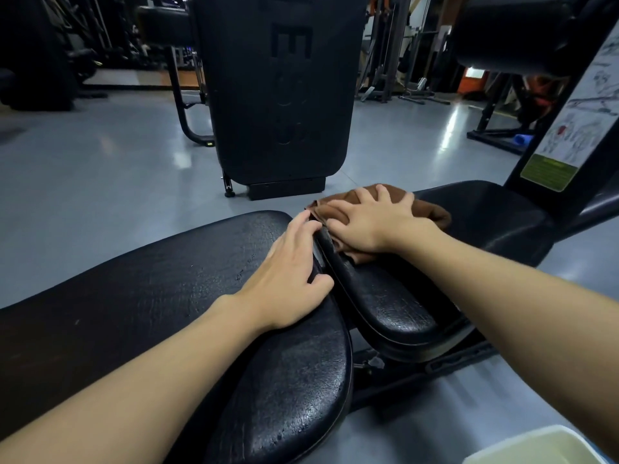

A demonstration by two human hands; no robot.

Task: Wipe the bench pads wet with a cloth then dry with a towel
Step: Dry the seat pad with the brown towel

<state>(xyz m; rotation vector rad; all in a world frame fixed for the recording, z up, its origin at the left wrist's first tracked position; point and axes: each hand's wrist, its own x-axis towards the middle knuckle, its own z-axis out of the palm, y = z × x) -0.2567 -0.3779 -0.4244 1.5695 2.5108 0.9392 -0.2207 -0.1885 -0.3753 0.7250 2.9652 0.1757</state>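
Observation:
A long black bench pad (160, 296) with cracked vinyl runs from the left to the middle. A second, smaller black seat pad (395, 303) lies to its right, with a narrow gap between them. My left hand (288, 272) rests flat on the end of the long pad, fingers at the gap. My right hand (375, 219) presses flat, fingers spread, on a brown cloth (432, 212) bunched on the far end of the seat pad. A further black pad (489, 209) continues to the right.
A tall black machine shroud (278, 88) stands on the grey floor just beyond the bench. A black upright with an exercise placard (576, 128) rises at the right. A pale tub corner (542, 447) shows at the bottom right. Other gym machines fill the background.

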